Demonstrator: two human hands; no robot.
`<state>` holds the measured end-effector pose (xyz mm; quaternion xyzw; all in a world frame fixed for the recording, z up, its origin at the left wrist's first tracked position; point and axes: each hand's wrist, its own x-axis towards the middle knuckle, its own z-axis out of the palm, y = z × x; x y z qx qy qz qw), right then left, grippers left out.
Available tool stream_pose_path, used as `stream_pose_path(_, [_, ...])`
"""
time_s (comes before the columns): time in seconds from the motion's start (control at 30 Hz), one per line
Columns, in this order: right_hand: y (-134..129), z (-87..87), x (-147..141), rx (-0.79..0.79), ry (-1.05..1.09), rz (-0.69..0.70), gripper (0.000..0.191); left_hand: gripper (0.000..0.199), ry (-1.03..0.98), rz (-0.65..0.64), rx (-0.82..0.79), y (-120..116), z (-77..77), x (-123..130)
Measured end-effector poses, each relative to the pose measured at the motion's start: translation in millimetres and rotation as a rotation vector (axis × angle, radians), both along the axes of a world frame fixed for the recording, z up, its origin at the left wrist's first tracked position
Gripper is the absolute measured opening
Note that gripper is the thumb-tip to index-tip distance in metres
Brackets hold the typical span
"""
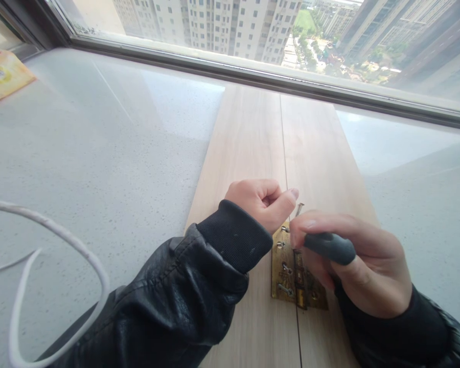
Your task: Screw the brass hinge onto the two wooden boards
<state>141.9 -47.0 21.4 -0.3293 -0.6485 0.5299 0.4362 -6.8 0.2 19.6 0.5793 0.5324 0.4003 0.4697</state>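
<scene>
A brass hinge lies across the seam between two pale wooden boards, with several screws on its left leaf. My right hand is wrapped round a dark-handled tool over the hinge's upper right part; the tool's tip cannot be made out. My left hand is closed just above the hinge, its thumb pointing right. Whether anything is inside its curled fingers is hidden. Beside the left thumb, a small screw shows between the two hands. The right hand hides much of the hinge's right leaf.
The boards rest on a speckled white sill below a dark window frame. A white cable loops at the lower left, near my left sleeve. A yellow packet lies at the far left.
</scene>
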Motion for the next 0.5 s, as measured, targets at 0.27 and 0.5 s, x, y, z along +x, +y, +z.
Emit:
stream_pose_path(0.27, [0.6,18.1,-5.7,-0.026,-0.181,0.096,0.032,0.042,0.005,0.014,-0.022,-1.1,1.7,0.9])
stream_pose_path(0.5, [5.6,19.8,-6.0,0.220,-0.363,0.047,0.029,0.042,0.006,0.016,-0.016,-1.0,2.7,0.2])
